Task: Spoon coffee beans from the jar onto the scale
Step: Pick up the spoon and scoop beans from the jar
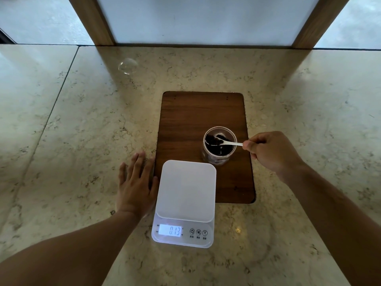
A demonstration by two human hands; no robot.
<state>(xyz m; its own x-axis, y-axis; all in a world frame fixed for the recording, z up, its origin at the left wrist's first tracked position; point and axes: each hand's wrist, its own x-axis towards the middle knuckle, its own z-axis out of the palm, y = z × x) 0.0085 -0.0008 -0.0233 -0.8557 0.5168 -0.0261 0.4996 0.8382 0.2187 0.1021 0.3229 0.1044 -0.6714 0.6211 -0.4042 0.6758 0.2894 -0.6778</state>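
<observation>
A clear jar (219, 159) of dark coffee beans (222, 149) stands open on a wooden board (189, 122). My right hand (272, 151) pinches the handle of a small white spoon (228, 143), whose bowl lies inside the jar mouth with a few beans on it. A white digital scale (186, 190) sits in front of the jar, its platform bare and its display reading 0.13. My left hand (136, 184) rests flat on the counter, fingers spread, just left of the scale.
The marble counter (82, 131) extends all around. A clear round lid or glass piece (127, 66) lies at the back left. A wood-framed panel (206, 21) stands along the far edge.
</observation>
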